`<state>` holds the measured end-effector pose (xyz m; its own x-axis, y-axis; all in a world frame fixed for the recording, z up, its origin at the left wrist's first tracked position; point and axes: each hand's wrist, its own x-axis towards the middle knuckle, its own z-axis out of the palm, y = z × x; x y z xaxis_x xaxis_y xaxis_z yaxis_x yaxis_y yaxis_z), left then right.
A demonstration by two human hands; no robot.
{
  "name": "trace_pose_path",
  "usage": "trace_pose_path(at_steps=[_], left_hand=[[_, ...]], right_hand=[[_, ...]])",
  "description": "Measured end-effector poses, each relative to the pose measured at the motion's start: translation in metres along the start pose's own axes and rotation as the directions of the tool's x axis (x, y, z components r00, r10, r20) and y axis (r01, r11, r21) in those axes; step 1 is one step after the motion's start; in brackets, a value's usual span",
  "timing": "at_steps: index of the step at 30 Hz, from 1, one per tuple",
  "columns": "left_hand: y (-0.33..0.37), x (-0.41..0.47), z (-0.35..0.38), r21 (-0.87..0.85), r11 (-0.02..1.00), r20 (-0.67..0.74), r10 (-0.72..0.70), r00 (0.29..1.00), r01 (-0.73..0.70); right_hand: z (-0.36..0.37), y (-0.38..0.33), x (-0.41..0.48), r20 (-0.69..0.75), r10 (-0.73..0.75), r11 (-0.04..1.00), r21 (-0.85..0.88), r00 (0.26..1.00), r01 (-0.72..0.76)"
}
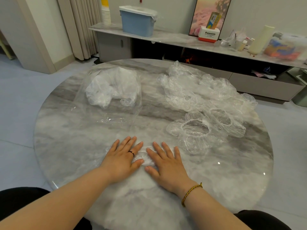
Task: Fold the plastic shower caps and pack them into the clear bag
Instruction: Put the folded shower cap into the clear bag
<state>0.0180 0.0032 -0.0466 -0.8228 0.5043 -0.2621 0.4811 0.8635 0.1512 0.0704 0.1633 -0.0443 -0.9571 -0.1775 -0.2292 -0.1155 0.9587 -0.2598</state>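
On the round marble table (pixel 66 146), my left hand (pixel 123 161) and my right hand (pixel 166 165) lie flat side by side, fingers straight, pressing down a clear shower cap (pixel 144 157) that shows between them. A loose heap of several unfolded shower caps (pixel 204 103) spreads over the table's right half, its nearest cap just beyond my right fingertips. At the far left lies the clear bag (pixel 106 103), with crumpled white folded caps (pixel 113 87) inside its far end.
A low marble-topped cabinet (pixel 174 39) runs behind the table with a blue bin (pixel 137 22), stacked paper cups (pixel 105 12), a Panasonic box (pixel 209 35) and other clutter. Grey floor surrounds the table; a curtain hangs at the back left.
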Motion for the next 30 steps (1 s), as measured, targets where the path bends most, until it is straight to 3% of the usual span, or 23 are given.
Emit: trace_pose_path(at_steps=[4,7,9,13,18,22,24,26,28,30], left_hand=[[0.001,0.000,-0.010,-0.157,0.988,-0.042,-0.005,0.999,-0.002],[0.004,0.003,-0.020,-0.313,0.950,-0.134,-0.045,0.990,0.001],[0.010,0.004,-0.024,-0.366,0.930,-0.144,-0.081,0.986,0.023],[0.019,0.011,-0.024,-0.307,0.946,-0.094,-0.141,0.986,0.106],[0.021,0.013,-0.027,-0.360,0.908,0.045,-0.212,0.976,0.214],[0.019,0.011,-0.026,-0.396,0.895,0.074,-0.191,0.979,0.205],[0.018,0.011,-0.025,-0.476,0.854,0.057,-0.208,0.977,0.209],[0.017,0.012,-0.026,-0.610,0.766,0.020,-0.242,0.970,0.203],[0.016,0.012,-0.029,-0.732,0.656,0.012,-0.262,0.965,0.187],[0.016,0.011,-0.030,-0.811,0.559,0.026,-0.264,0.964,0.175]], right_hand=[[-0.013,0.002,-0.002,-0.185,0.072,0.990,0.134,0.980,-0.047],[-0.031,0.010,-0.004,-0.317,0.213,0.976,0.105,0.924,-0.189],[-0.038,0.016,-0.006,-0.277,0.298,0.954,0.054,0.913,-0.295],[-0.039,0.020,-0.010,-0.140,0.382,0.924,0.067,0.913,-0.376],[-0.033,0.017,-0.004,-0.158,0.377,0.926,0.096,0.913,-0.366],[-0.026,0.015,0.000,-0.240,0.343,0.936,0.167,0.908,-0.310],[-0.026,0.014,0.000,-0.309,0.351,0.921,0.284,0.884,-0.266],[-0.030,0.012,-0.001,-0.346,0.424,0.840,0.496,0.837,-0.221],[-0.035,0.011,-0.001,-0.228,0.483,0.710,0.667,0.846,-0.225],[-0.039,0.005,-0.006,0.081,0.437,0.538,0.774,0.896,-0.333]])
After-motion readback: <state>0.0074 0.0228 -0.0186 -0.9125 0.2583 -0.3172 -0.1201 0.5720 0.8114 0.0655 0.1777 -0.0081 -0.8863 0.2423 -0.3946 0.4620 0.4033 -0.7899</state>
